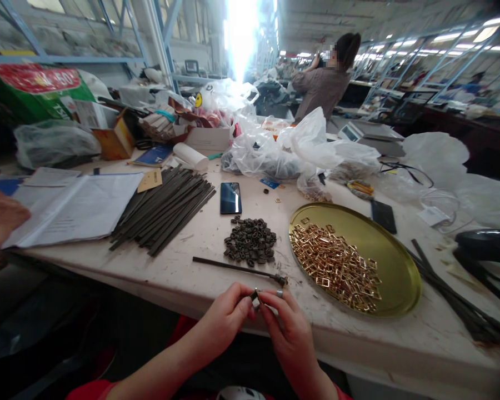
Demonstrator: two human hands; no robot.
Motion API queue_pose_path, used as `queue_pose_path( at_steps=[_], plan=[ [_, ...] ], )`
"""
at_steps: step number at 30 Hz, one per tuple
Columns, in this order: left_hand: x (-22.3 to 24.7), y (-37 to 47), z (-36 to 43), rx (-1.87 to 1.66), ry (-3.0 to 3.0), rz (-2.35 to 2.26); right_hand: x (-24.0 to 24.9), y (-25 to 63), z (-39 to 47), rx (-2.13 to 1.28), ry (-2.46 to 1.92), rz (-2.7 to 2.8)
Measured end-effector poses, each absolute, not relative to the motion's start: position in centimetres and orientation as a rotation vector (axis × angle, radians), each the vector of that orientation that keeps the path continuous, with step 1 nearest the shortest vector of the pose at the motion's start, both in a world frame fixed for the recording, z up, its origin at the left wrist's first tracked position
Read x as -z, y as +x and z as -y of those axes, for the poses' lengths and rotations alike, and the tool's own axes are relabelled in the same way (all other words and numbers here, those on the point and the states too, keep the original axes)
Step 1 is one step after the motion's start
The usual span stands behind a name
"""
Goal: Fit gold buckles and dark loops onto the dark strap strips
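Note:
My left hand point(229, 311) and my right hand point(289, 322) meet at the table's front edge, both closed in a pinch. Between their fingertips is a small dark strap loop point(254, 294); a gold-coloured edge shows on its right side, too small to make out. Just beyond the hands lies a dark strap point(233, 265) with a loop and gold metal at its right end. A pile of dark loops point(250, 240) sits farther back. To the right, a round gold tray point(400, 278) bears a heap of gold rectangular buckles point(337, 264).
Dark strips point(162, 208) lie bundled at left, beside an open paper booklet point(79, 208). Another person's hand point(2, 216) rests there. A phone point(230, 198) lies behind the loops. Plastic bags point(275, 147) crowd the back. More straps point(454, 294) lie right of the tray.

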State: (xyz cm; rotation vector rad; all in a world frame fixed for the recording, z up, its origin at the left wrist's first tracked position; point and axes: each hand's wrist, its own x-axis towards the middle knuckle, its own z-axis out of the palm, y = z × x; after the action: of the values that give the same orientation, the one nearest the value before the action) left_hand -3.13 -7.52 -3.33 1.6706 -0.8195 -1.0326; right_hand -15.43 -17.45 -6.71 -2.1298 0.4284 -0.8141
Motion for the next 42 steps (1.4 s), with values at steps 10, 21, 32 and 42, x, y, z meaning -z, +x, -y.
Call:
queue_pose_path(
  at_steps=[10, 21, 32, 42],
  plan=[
    [2.7, -2.8, 7.7, 1.062, 1.62, 0.77, 7.3, -15.3, 17.5, 0.923, -2.104, -0.473],
    [2.7, -2.4, 8.4, 1.063, 1.697, 0.764, 6.6, -14.8, 17.3, 0.709, -1.754, -0.648],
    [3.0, -2.3, 8.6, 1.123, 1.596, 0.726, 6.0, -14.7, 17.1, 0.744, -1.841, -0.538],
    [3.1, -3.2, 8.4, 0.998, 1.709, 0.833, 7.1, -14.6, 17.1, 0.779, -1.709, -0.643]
  ],
)
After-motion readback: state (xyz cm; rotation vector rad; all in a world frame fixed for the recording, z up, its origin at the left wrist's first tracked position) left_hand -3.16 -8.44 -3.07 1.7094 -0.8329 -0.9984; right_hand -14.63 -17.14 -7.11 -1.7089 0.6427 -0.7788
